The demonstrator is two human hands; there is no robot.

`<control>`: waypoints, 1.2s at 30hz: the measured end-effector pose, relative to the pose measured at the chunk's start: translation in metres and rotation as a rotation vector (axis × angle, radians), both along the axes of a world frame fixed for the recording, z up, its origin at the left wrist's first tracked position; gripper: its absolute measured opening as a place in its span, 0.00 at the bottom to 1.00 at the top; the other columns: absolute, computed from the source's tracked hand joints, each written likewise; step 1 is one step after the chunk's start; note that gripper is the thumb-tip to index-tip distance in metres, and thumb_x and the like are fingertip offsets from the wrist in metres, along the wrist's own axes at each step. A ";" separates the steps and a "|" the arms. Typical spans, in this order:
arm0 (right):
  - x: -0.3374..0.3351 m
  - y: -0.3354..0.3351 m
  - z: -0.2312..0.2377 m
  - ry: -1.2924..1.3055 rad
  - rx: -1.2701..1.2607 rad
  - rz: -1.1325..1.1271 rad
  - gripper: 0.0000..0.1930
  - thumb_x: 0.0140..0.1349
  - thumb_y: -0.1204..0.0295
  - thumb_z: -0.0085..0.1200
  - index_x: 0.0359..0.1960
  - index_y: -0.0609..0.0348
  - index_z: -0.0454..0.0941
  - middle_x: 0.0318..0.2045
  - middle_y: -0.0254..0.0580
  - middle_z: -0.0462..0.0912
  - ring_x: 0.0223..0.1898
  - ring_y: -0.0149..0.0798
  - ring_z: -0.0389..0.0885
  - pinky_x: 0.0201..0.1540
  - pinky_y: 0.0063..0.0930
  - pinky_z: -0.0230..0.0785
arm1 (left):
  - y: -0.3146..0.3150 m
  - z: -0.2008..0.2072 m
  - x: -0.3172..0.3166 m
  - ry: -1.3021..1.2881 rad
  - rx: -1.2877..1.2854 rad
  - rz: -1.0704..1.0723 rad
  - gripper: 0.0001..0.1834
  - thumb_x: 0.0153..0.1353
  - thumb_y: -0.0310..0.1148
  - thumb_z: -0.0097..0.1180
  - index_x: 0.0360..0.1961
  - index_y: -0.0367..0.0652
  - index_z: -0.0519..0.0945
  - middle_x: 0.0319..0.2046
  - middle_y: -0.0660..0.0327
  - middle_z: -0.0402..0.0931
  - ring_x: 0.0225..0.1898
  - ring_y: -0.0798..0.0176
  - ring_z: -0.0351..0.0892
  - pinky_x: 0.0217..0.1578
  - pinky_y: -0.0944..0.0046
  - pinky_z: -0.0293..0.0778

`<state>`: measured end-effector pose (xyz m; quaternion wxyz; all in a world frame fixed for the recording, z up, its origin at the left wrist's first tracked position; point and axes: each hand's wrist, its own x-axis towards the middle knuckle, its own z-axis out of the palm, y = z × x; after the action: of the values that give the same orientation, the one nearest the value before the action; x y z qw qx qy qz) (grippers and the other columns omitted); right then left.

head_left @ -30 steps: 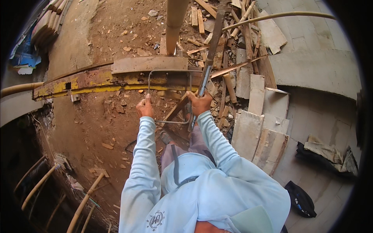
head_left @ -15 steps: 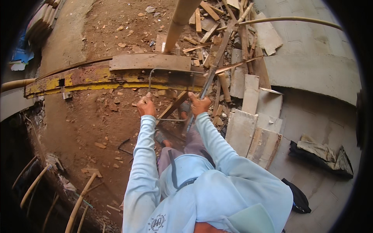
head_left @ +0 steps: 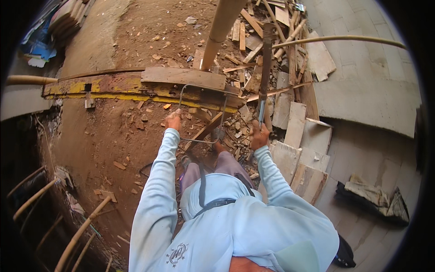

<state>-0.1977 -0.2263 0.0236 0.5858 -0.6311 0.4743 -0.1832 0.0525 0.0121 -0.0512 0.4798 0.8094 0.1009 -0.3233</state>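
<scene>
My left hand (head_left: 173,120) is closed around the near left side of a bent steel rod frame (head_left: 204,87), roughly rectangular like a rebar stirrup. This frame hangs over the near edge of a long beam (head_left: 122,86) with worn yellow paint; whether it touches the beam I cannot tell. My right hand (head_left: 259,135), off to the right of the frame, grips the lower part of a long bar (head_left: 265,68). Shiny metal shows just above that hand, and the bar's far part is dark brown. It points away from me, past the beam's right end.
A plank (head_left: 181,78) lies along the beam. Behind it rises a thick bamboo pole (head_left: 222,34). Scrap wood (head_left: 253,38) and broken boards (head_left: 294,124) pile up on the right, beside paving with a dark cloth bundle (head_left: 374,199). More bamboo poles (head_left: 84,235) stand lower left.
My right hand has moved right, away from the rod frame, and the bar has swung from slanting to nearly straight ahead. My left hand still holds the frame.
</scene>
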 end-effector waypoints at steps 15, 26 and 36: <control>-0.104 -0.030 0.067 0.302 -0.290 0.616 0.26 0.67 0.49 0.53 0.26 0.63 0.71 0.14 0.45 0.70 0.16 0.42 0.66 0.22 0.37 0.60 | 0.002 -0.020 -0.011 -0.024 0.052 0.130 0.24 0.66 0.52 0.56 0.38 0.38 0.84 0.26 0.68 0.75 0.27 0.72 0.68 0.30 0.65 0.67; -0.121 -0.027 0.102 0.633 -0.317 0.936 0.26 0.66 0.47 0.51 0.35 0.64 0.76 0.27 0.62 0.80 0.28 0.62 0.80 0.30 0.50 0.70 | 0.015 -0.049 -0.012 -0.084 0.102 0.137 0.23 0.68 0.52 0.54 0.27 0.42 0.79 0.20 0.71 0.69 0.21 0.74 0.61 0.23 0.68 0.57; -0.064 0.026 0.082 0.593 -0.387 0.724 0.25 0.66 0.48 0.52 0.32 0.63 0.74 0.21 0.60 0.78 0.28 0.61 0.81 0.28 0.50 0.71 | -0.003 -0.020 -0.009 0.022 -0.014 0.120 0.23 0.67 0.53 0.55 0.32 0.41 0.83 0.21 0.69 0.71 0.20 0.73 0.62 0.22 0.67 0.59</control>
<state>-0.2620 -0.1999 0.1058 0.3241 -0.8770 0.3283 0.1342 0.0434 0.0091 -0.0710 0.5028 0.7949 0.1522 -0.3036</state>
